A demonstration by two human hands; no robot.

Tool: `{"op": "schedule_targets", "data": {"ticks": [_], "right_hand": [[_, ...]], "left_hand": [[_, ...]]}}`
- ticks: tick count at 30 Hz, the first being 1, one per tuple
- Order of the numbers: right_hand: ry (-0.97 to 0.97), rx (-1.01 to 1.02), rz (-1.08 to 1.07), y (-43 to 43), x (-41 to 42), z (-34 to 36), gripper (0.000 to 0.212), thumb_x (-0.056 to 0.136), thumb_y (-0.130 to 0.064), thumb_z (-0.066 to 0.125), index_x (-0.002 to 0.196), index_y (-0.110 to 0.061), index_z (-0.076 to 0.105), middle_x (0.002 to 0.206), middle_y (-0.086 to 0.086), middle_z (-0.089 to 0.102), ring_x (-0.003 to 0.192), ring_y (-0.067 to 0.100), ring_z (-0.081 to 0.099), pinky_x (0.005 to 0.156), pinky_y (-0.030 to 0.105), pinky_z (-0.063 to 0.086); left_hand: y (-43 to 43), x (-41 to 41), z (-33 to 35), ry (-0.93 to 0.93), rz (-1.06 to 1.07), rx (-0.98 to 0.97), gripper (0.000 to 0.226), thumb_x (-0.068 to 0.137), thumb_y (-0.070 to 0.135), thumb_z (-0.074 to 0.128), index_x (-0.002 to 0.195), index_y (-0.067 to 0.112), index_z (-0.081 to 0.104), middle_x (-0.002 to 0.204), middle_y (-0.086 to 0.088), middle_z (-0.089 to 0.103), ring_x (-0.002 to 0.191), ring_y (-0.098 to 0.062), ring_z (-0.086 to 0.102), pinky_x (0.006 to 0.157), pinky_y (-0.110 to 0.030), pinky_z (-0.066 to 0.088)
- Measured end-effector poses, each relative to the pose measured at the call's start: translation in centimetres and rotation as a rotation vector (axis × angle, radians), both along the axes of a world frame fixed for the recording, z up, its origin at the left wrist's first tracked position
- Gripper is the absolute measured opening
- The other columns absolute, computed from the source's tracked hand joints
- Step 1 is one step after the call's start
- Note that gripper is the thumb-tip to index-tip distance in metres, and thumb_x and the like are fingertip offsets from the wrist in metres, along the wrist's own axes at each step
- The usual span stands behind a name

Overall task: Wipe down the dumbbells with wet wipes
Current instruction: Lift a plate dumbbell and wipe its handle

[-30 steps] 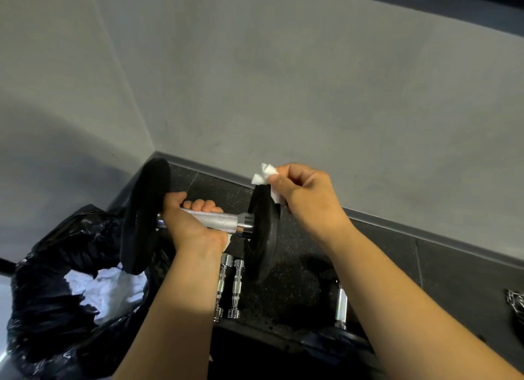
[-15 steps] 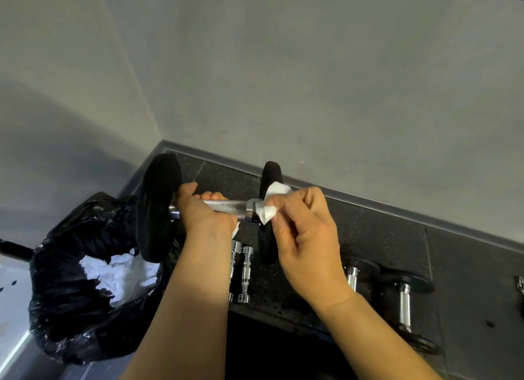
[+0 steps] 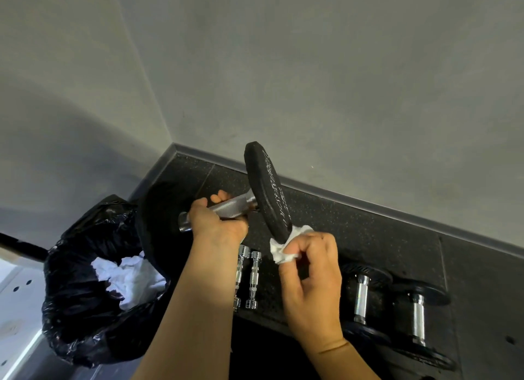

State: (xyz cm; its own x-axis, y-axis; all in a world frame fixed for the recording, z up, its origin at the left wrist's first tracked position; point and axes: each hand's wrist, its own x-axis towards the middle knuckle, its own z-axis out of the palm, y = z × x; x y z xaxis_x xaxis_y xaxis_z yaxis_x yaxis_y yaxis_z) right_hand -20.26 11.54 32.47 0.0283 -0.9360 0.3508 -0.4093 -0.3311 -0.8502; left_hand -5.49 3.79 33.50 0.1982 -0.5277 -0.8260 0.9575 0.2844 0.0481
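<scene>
1. Gripping the dumbbell (image 3: 268,192) by its knurled chrome handle with the left hand (image 3: 218,226), tilted, up off the floor (image 3: 368,223).
2. Pinching a white wet wipe (image 3: 286,247) in the right hand (image 3: 312,277), right against the plate's lower rim.
3. Got two other dumbbells (image 3: 361,299) and two small chrome bars (image 3: 246,277) lying below.
4. Also got a black bin bag (image 3: 85,294) on the left, holding crumpled white wipes (image 3: 133,280).

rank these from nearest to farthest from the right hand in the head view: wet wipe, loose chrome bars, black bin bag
1. wet wipe, pinched in the right hand itself.
2. loose chrome bars, lying just to its left.
3. black bin bag, far left.
</scene>
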Motion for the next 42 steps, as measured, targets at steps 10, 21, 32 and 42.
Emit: {"op": "schedule_targets", "data": {"ticks": [10, 21, 32, 42], "right_hand": [[-0.347, 0.504, 0.017, -2.7, -1.2, -0.2, 0.025, 0.085, 0.006, 0.053, 0.068, -0.011, 0.056, 0.074, 0.008, 0.055, 0.065, 0.009, 0.047, 0.060, 0.016, 0.042], [-0.226, 0.188, 0.188, 0.2, 1.9, 5.2, 0.012, 0.087, -0.036, 0.061, 0.082, -0.025, 0.061, 0.070, 0.002, 0.063, 0.065, 0.020, 0.059, 0.062, 0.035, 0.050], [0.019, 0.044, -0.021, -7.3, 3.0, 3.2, 0.033, 0.094, -0.034, 0.053, 0.074, -0.009, 0.045, 0.058, 0.002, 0.051, 0.051, 0.017, 0.045, 0.050, 0.032, 0.040], [-0.094, 0.510, -0.211, -10.4, 0.3, 0.4, 0.023, 0.092, -0.031, 0.059, 0.085, -0.009, 0.057, 0.080, 0.010, 0.062, 0.075, 0.024, 0.058, 0.074, 0.041, 0.050]], "left_hand": [[0.4, 0.1, -0.8, -0.084, -0.222, 0.017, 0.030, 0.096, 0.045, 0.041, 0.097, 0.019, 0.055, 0.119, 0.001, 0.062, 0.121, -0.020, 0.056, 0.101, -0.043, 0.043], [0.8, -1.1, 2.1, -0.214, -0.242, 0.130, 0.035, 0.097, 0.039, 0.046, 0.070, 0.017, 0.042, 0.072, -0.002, 0.050, 0.065, -0.018, 0.051, 0.056, -0.031, 0.040], [1.3, -1.9, 2.0, -0.261, -0.322, 0.106, 0.037, 0.102, 0.029, 0.037, 0.067, 0.016, 0.038, 0.059, 0.000, 0.042, 0.045, -0.014, 0.045, 0.046, -0.019, 0.042], [0.4, -1.8, 1.1, -0.097, -0.174, 0.060, 0.035, 0.091, 0.031, 0.056, 0.062, 0.019, 0.039, 0.036, 0.007, 0.037, 0.031, -0.009, 0.040, 0.076, -0.031, 0.049]]}}
